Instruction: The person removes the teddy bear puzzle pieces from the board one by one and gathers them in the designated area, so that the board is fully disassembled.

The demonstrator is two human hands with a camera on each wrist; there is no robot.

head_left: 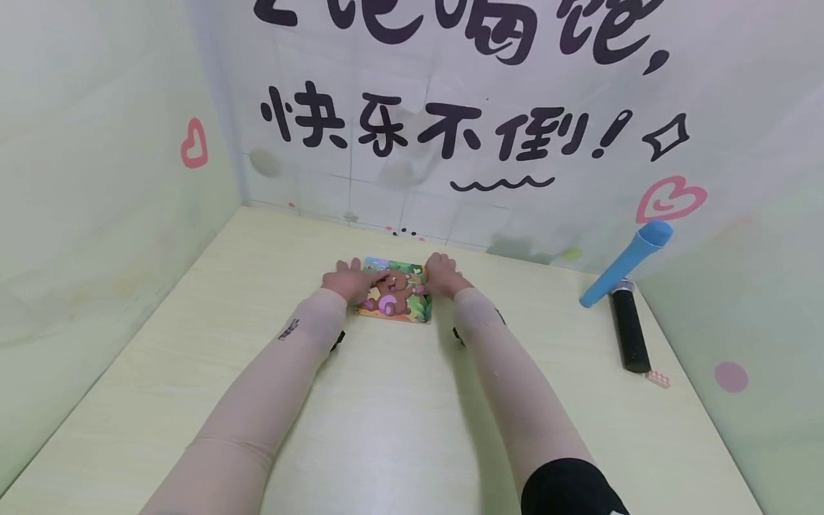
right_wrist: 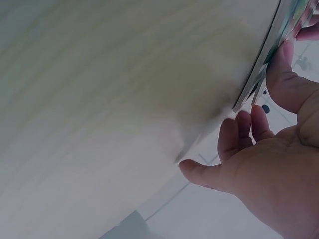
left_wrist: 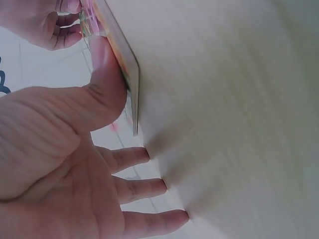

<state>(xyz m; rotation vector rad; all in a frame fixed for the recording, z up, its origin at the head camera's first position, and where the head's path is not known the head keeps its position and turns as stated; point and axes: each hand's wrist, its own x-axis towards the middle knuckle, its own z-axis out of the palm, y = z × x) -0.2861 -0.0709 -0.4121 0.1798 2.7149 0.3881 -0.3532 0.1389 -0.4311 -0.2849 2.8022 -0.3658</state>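
Well right of bear board (head_left: 398, 293), blue stick (head_left: 623, 266)

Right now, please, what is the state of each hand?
Left hand: open, thumb on the bear picture board.
Right hand: thumb on the board too; whether it grips cannot be told.

Soft glare whitens the table (head_left: 380, 450), while both wrist views look dimmer.

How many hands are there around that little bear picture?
2. The left hand is at the left side of the bear picture, its thumb reaching over it; the right hand is at the right side. No others show.
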